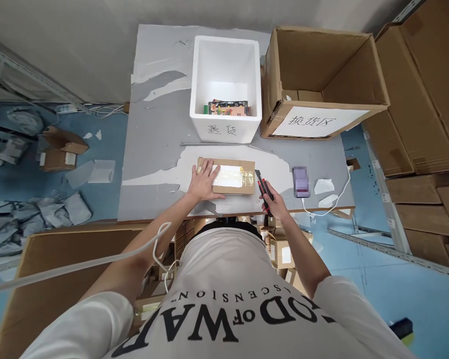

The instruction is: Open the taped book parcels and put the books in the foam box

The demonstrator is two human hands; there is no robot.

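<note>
A small brown cardboard box (228, 190) with a white label and clear tape lies flat near the front edge of the table. My left hand (204, 183) rests on the box's left end, fingers spread over its top. In my right hand (275, 203) is a black and red box cutter (262, 185), its tip pointing up and left beside the box's right end. The cutter and the box look slightly apart. Whether the blade is out is too small to tell.
Behind the box stand a white foam bin (224, 124) with colourful packages inside and a large open carton (324, 102). A phone (301, 182) on a white cable and paper scraps (324, 186) lie to the right. Another large carton (71, 259) stands at the lower left.
</note>
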